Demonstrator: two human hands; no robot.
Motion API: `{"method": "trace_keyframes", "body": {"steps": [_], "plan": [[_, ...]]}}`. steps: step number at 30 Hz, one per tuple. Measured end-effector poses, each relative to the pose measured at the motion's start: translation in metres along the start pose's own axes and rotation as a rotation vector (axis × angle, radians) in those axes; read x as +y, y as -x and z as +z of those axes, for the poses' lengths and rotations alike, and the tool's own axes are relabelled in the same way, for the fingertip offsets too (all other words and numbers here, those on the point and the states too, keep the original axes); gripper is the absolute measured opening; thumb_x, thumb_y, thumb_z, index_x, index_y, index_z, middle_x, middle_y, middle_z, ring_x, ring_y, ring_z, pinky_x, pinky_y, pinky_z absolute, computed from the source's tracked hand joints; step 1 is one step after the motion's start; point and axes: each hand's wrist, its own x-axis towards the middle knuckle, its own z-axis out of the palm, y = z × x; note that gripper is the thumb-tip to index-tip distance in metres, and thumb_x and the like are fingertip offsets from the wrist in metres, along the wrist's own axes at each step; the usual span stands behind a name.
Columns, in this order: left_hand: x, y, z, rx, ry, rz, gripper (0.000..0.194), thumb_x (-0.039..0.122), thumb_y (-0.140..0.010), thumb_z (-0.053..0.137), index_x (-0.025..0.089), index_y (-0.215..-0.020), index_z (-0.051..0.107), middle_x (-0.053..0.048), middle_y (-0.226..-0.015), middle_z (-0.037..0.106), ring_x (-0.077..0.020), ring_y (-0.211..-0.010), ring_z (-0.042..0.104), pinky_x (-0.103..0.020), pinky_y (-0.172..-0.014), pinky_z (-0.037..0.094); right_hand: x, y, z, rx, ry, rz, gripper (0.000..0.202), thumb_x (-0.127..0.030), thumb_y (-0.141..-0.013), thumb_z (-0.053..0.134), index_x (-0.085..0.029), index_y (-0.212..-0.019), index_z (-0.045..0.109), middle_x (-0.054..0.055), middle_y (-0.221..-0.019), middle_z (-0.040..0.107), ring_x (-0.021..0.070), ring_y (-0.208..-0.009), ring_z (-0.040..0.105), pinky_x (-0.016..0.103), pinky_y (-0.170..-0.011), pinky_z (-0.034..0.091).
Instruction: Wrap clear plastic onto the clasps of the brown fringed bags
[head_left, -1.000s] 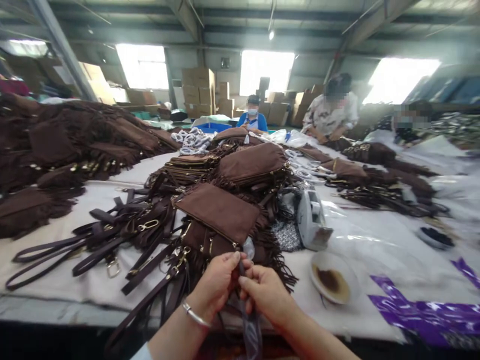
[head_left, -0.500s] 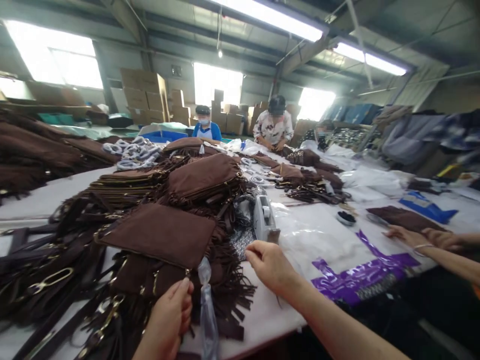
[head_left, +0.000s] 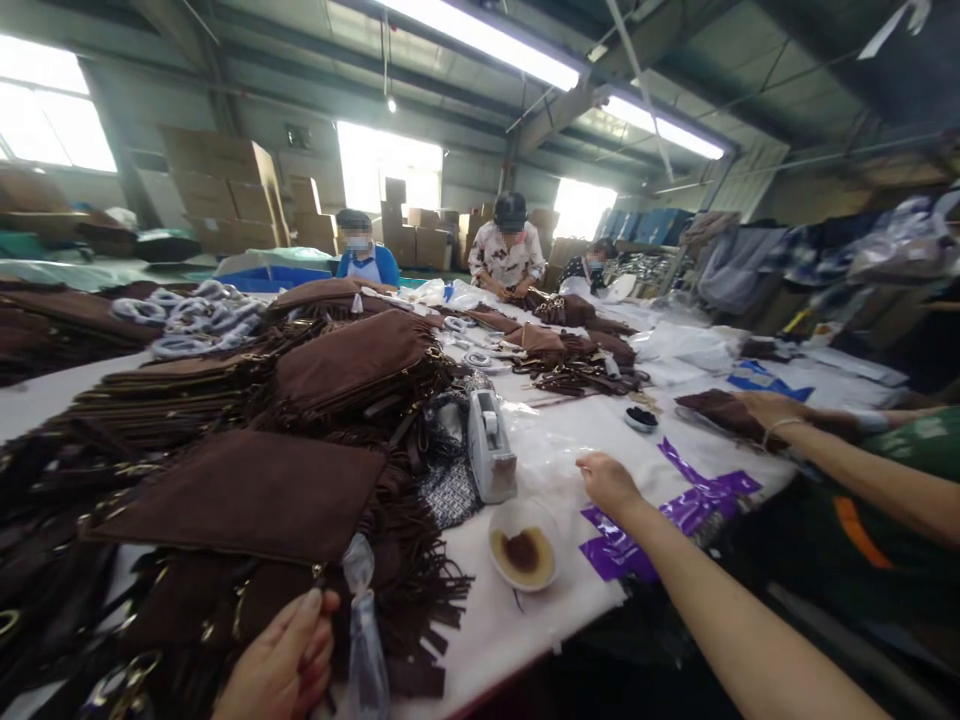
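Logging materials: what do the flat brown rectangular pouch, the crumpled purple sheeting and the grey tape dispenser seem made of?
Flat brown pouch: probably matte fabric or faux leather, its face lacking gloss. Crumpled purple sheeting: apparently glossy plastic film, given bright highlights along creases. Grey tape dispenser: likely smooth hard plastic, from its rigid moulded shape.

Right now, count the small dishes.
2: one dish with brown contents near the tape dispenser, one dish with black contents beyond the purple plastic. Others may be hidden.

A person's two bare hands: the left hand point(head_left: 281, 650), with its thumbnail point(head_left: 312, 598) visible, cropped around the wrist; the right hand point(head_left: 606, 482) joined to a long, uncovered forearm point(head_left: 709, 595), slim and smooth, broadening away from the wrist
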Motion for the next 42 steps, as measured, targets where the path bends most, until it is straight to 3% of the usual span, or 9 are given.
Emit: {"method": "trace_keyframes", "body": {"steps": [4,9,17,21,24,27,31,35,42], "plan": [[-0.002,0.000,-0.002,0.001,-0.003,0.010,0.057,0.052,-0.048,0.087,0.013,-0.083,0.063,0.010,-0.053,0.034,-0.0004,-0.042,0.025,-0.012,-0.037,0.018,0.002,-0.012,0.014,-0.083,0.077,0.021,0.016,-0.019,-0.073,0.065,-0.013,-0.082,0.077,0.017,-0.092,0.073,0.0269,-0.089,0.066,0.030,-0.077,0.045],[0.001,0.003,0.002,0.021,-0.004,0.013,0.062,0.053,-0.042,0.088,0.013,-0.083,0.063,0.010,-0.051,0.034,-0.0004,-0.041,0.024,-0.012,-0.036,0.018,0.006,-0.011,0.021,-0.082,0.092,0.035,0.028,-0.019,-0.086,0.050,-0.013,-0.078,0.076,0.018,-0.086,0.073,0.0236,-0.082,0.067,0.029,-0.071,0.043],[0.005,0.007,0.006,0.009,-0.012,-0.008,0.064,0.054,-0.038,0.089,0.013,-0.080,0.062,0.010,-0.050,0.035,-0.0011,-0.042,0.025,-0.013,-0.036,0.019,0.003,0.016,-0.011,0.054,0.010,0.038,0.023,-0.022,-0.085,0.051,-0.015,-0.077,0.072,0.014,-0.082,0.072,0.0225,-0.078,0.065,0.029,-0.069,0.042],[0.010,0.014,0.003,-0.074,-0.023,-0.022,0.062,0.057,-0.046,0.086,0.013,-0.083,0.062,0.010,-0.053,0.035,-0.0002,-0.043,0.023,-0.012,-0.037,0.016,-0.045,0.049,-0.040,0.064,-0.210,-0.122,0.030,-0.037,-0.088,0.051,-0.018,-0.074,0.069,0.006,-0.083,0.070,0.0178,-0.078,0.062,0.026,-0.073,0.045],[0.013,0.022,0.005,-0.168,0.000,0.001,0.054,0.052,-0.057,0.084,0.014,-0.087,0.060,0.009,-0.061,0.040,0.0010,-0.044,0.022,-0.012,-0.039,0.014,-0.112,0.086,-0.050,-0.272,-0.836,-0.238,0.033,-0.044,-0.086,0.054,-0.016,-0.081,0.071,0.003,-0.069,0.066,0.0158,-0.064,0.058,0.025,-0.061,0.046],[0.014,0.028,0.006,-0.291,0.069,0.047,0.050,0.052,-0.067,0.077,0.014,-0.095,0.059,0.004,-0.074,0.050,0.0016,-0.045,0.021,-0.014,-0.039,0.012,-0.183,0.122,-0.039,-0.548,-1.140,-0.243,0.028,-0.041,-0.078,0.065,-0.015,-0.085,0.072,0.001,-0.064,0.064,0.0128,-0.056,0.054,0.024,-0.055,0.044],[0.014,0.031,0.000,-0.404,0.088,0.063,0.052,0.055,-0.068,0.075,0.014,-0.096,0.058,0.003,-0.072,0.052,0.0010,-0.043,0.022,-0.015,-0.039,0.013,-0.251,0.151,0.000,-0.684,-1.300,-0.134,0.037,-0.042,-0.071,0.069,-0.015,-0.095,0.069,0.001,-0.065,0.065,0.0115,-0.050,0.052,0.022,-0.048,0.041],[0.014,0.034,-0.003,-0.324,-0.023,0.109,0.050,0.047,-0.064,0.080,0.013,-0.095,0.061,0.004,-0.064,0.054,-0.0027,-0.044,0.036,-0.017,-0.042,0.026,-0.278,0.152,0.023,-0.687,-1.220,-0.195,0.034,-0.042,-0.074,0.065,-0.015,-0.095,0.069,0.002,-0.070,0.067,0.0131,-0.056,0.055,0.023,-0.051,0.043],[0.012,0.035,-0.005,-0.262,-0.086,0.123,0.043,0.053,-0.072,0.070,0.015,-0.089,0.059,0.007,-0.058,0.049,-0.0041,-0.043,0.034,-0.017,-0.040,0.022,-0.287,0.141,0.010,-0.550,-1.003,-0.230,0.029,-0.043,-0.072,0.064,-0.015,-0.072,0.072,0.004,-0.065,0.068,0.0169,-0.060,0.058,0.025,-0.055,0.043]]}}
